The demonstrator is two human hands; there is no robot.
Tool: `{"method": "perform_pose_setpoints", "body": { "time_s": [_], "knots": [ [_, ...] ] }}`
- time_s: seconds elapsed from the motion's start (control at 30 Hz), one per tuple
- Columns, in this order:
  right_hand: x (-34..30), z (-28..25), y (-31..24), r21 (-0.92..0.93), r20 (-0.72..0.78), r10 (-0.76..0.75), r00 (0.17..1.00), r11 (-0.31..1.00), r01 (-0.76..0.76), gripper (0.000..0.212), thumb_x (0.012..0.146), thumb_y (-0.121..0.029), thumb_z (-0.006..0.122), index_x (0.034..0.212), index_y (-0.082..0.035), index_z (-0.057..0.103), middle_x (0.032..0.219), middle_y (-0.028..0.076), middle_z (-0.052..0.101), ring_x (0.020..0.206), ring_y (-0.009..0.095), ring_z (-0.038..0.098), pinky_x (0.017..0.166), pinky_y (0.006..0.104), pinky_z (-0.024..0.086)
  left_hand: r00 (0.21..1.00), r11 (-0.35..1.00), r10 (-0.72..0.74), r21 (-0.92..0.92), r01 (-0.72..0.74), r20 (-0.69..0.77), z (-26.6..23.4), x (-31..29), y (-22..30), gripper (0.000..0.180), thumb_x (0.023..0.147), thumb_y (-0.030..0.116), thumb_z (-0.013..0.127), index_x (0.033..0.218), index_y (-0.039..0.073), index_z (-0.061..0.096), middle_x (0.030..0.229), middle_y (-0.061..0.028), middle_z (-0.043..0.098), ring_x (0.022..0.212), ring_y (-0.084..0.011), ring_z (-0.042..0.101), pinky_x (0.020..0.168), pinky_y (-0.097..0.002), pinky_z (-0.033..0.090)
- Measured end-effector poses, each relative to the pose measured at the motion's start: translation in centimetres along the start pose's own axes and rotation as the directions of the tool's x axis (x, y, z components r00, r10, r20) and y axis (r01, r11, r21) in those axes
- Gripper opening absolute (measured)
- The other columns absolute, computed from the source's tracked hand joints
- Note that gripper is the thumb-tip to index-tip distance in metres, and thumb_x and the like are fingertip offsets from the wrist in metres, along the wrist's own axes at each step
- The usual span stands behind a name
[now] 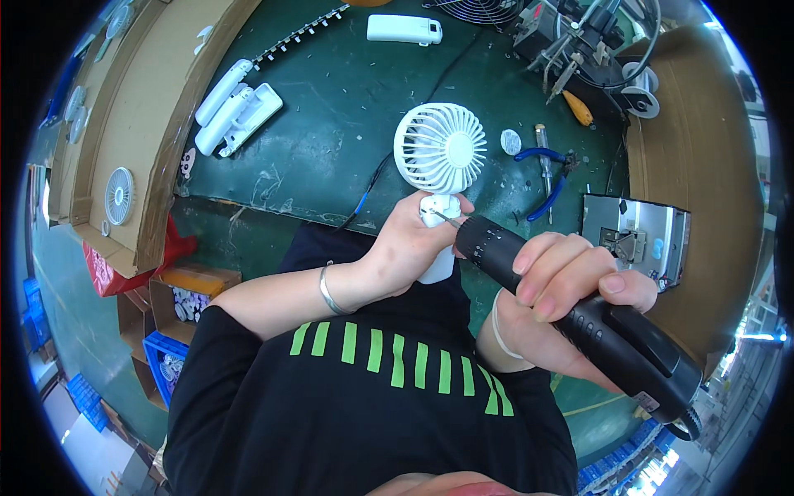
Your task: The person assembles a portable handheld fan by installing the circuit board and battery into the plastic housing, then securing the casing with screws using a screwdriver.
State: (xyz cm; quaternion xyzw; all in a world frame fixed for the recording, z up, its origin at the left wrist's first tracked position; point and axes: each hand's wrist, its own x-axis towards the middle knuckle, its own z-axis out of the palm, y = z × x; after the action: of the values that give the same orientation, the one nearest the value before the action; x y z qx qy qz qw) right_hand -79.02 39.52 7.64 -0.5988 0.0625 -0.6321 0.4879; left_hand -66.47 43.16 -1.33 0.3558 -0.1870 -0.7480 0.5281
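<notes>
A white handheld fan [447,149] with a round ribbed grille is in the middle of the view, over the front edge of the green bench. My left hand [413,233] is closed round its neck and handle, the grille pointing away from me. In my right hand [575,277] is a black electric screwdriver [628,347], held slanting from the lower right. Its thin bit reaches the white joint just below the fan head. Whether a screw sits under the tip is too small to tell.
Blue-handled pliers [542,178], a screwdriver [543,161] and a white disc [510,142] lie right of the fan. White fan casings [240,116] rest at the left, another white casing [404,30] at the back. Cardboard boxes [695,157] flank the bench; a metal device [637,240] stands right.
</notes>
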Motion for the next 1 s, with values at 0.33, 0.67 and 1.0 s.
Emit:
{"method": "perform_pose_setpoints", "body": {
  "time_s": [0.33,0.67,1.0],
  "knots": [
    [0.1,-0.5,1.5,0.022,0.119,0.003,0.993,1.0,-0.005,0.063,0.087,-0.069,0.048,0.095,-0.007,0.044,0.065,0.008,0.056,0.051,0.02,0.055,0.052,0.034,0.048,0.999,0.992,0.03,0.125,-0.024,-0.04,0.1,-0.1,-0.1,0.02,0.086,0.004,0.065,0.105,0.002,0.06,0.096,-0.0024,0.062,0.089,-0.009,0.058,0.08,-0.0248,0.047],
    [0.1,-0.4,1.8,0.043,0.108,0.001,0.994,0.999,-0.006,0.055,0.089,-0.062,0.051,0.095,-0.007,0.044,0.064,0.008,0.056,0.051,0.019,0.055,0.053,0.0348,0.048,0.998,0.984,0.066,0.166,-0.065,0.001,-0.3,0.3,-0.2,0.02,0.085,0.0,0.064,0.105,0.002,0.06,0.098,-0.0025,0.062,0.09,-0.0091,0.058,0.081,-0.0249,0.047],
    [-1.1,1.6,0.5,-0.034,-0.218,-0.132,0.967,0.991,0.128,0.074,0.086,-0.076,0.037,0.097,-0.004,0.046,0.059,0.006,0.053,0.047,0.018,0.05,0.05,0.0323,0.046,1.0,0.997,0.006,0.077,-0.008,0.027,-0.8,-0.9,0.6,0.019,0.086,0.006,0.063,0.104,0.003,0.058,0.086,-0.0005,0.06,0.076,-0.0088,0.058,0.07,-0.0251,0.048]
  ]
}}
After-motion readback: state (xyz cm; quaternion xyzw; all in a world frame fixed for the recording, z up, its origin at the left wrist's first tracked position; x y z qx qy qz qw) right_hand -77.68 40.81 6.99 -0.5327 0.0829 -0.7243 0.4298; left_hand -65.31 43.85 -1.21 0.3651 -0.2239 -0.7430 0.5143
